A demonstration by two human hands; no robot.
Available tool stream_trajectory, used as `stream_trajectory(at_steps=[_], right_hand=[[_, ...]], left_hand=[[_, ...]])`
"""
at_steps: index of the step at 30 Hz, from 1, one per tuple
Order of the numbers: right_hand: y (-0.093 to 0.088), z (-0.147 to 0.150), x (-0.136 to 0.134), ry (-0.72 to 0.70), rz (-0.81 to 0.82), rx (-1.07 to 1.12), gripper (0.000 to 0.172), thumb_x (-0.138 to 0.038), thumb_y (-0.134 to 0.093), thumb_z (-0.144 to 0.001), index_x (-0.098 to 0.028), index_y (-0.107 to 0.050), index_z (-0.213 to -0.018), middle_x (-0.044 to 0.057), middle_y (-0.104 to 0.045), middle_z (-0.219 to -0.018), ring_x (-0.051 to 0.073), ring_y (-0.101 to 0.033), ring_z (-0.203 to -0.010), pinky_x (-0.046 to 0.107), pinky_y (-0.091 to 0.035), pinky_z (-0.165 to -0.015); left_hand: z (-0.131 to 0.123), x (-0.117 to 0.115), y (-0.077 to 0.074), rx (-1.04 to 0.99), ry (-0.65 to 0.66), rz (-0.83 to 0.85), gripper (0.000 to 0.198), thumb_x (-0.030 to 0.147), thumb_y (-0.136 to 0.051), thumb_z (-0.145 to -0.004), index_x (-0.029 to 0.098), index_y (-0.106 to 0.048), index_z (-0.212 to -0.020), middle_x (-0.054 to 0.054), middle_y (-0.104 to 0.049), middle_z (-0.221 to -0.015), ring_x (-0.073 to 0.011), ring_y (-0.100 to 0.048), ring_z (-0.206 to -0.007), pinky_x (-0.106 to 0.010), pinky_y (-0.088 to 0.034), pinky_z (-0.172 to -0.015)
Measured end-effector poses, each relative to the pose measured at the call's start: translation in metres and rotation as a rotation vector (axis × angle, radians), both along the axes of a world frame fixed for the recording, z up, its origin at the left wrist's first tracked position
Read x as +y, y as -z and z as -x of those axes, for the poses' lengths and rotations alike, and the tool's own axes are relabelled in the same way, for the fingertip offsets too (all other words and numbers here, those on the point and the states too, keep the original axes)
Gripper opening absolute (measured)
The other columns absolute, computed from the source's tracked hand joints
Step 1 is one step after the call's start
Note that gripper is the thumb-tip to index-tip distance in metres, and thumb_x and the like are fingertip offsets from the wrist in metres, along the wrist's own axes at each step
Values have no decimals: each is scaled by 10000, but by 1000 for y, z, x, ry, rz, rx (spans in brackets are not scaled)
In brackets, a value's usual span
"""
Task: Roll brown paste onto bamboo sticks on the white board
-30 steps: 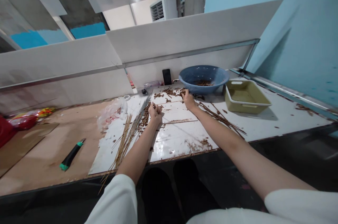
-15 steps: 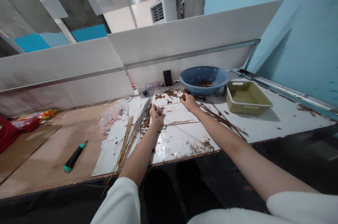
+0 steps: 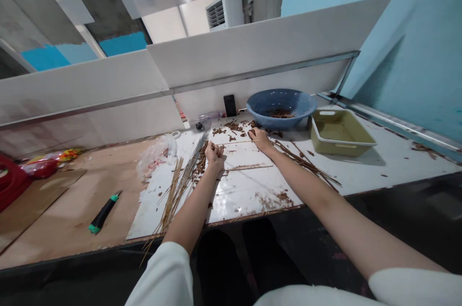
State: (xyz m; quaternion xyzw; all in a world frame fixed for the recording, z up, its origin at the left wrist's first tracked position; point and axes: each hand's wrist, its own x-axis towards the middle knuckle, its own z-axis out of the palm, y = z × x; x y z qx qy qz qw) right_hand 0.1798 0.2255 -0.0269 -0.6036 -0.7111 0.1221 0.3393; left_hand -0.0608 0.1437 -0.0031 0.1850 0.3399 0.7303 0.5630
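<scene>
My left hand (image 3: 214, 153) is closed around one end of a thin stick (image 3: 238, 142), beside a pile of small brown pieces (image 3: 200, 163). That stick points right, its far end close to my right hand (image 3: 261, 140). Curled fingers of the right hand pinch at dark brown lumps (image 3: 251, 133) in front of the blue basin; what exactly is between the fingertips is partly hidden. More brown bits (image 3: 234, 126) lie scattered between the hands. Below them a brown-coated stick (image 3: 249, 167) rests on the white board (image 3: 241, 190).
A blue basin (image 3: 281, 121) holds brown sticks, with an olive tray (image 3: 342, 147) beside it. Dark sticks (image 3: 306, 164) lie near my right forearm. Pale sticks (image 3: 169, 200) overhang the front edge. A phone (image 3: 229, 105) leans at the back; a green-black cutter (image 3: 104, 213) lies left.
The thin stick now shows more plainly, reaching across to the right hand. My right hand has shifted slightly right; the left hand stays nearly in place. The view has moved a little.
</scene>
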Motion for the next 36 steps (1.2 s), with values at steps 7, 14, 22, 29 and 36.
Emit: stream_trajectory(at_steps=[7, 14, 22, 29, 36], right_hand=[[3, -4, 6, 146, 44, -15, 311, -305, -510, -1168, -128, -751, -1255, 221, -819, -1211, 312, -762, -1131, 357, -531, -988], [5, -4, 4, 213, 32, -60, 340, -189, -446, -1153, -94, -767, -1209, 285, -768, -1272, 347, -739, -1160, 403, -514, -1008], [2, -1, 2, 165, -125, 74, 342, -322, -436, -1170, -137, -684, -1314, 234, -758, -1312, 326, -707, -1154, 384, -491, -1012], [5, -5, 0, 111, -218, 226, 449, -423, -272, -1178, -243, -626, -969, 156, -783, -987, 294, -696, -991, 364, -480, -935], [3, -5, -8, 50, -179, 195, 422, -539, -576, -1061, -260, -606, -745, 122, -785, -813, 261, -687, -805, 350, -468, -842]], left_hand=[[0, -2, -2, -1, 26, 27, 618, 436, -647, -1112, 238, -232, -699, 108, -229, -449, -59, -204, -372, -231, -177, -441], [-4, -4, -5, -19, -6, 4, 591, 342, -561, -1147, 247, -217, -676, 95, -206, -448, -80, -187, -383, -240, -157, -434], [-3, -2, -2, -38, -10, 5, 642, 391, -643, -1103, 261, -164, -696, 110, -180, -481, -85, -155, -413, -242, -146, -459], [-4, 0, 0, -74, -11, 13, 600, 370, -623, -1109, 264, -191, -707, 116, -182, -481, -77, -160, -410, -241, -138, -474], [-3, -2, 1, -56, -8, 21, 602, 418, -653, -1094, 272, -203, -722, 122, -189, -484, -80, -158, -423, -247, -141, -486]])
